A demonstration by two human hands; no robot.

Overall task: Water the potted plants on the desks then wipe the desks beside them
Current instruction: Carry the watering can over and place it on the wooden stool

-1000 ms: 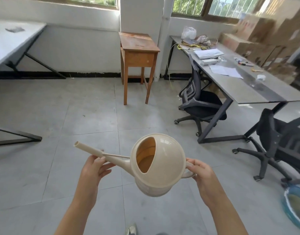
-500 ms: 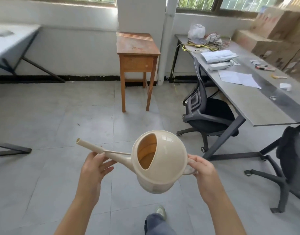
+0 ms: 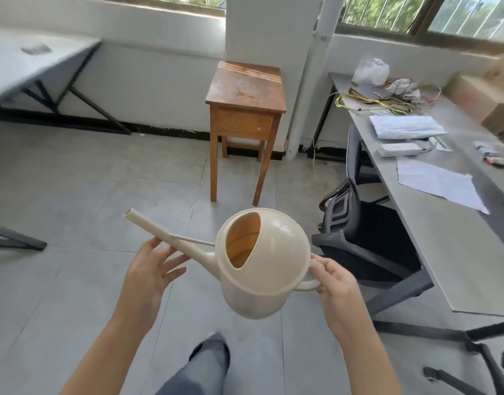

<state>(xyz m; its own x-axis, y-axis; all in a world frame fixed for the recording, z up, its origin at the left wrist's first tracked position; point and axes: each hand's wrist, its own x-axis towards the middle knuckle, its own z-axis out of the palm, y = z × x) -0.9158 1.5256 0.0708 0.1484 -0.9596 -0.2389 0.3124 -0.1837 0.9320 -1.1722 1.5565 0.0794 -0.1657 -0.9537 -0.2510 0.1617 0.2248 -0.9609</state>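
You hold the can up over the floor. Your right hand curls round its handle. Your left hand is flat, fingers apart, touching the spout from below. A desk stands at your right.

No words, labels or numbers can be read. The sheets of paper on the desk are too blurred, and a mark on the drawer front of the wooden stand is indistinct.
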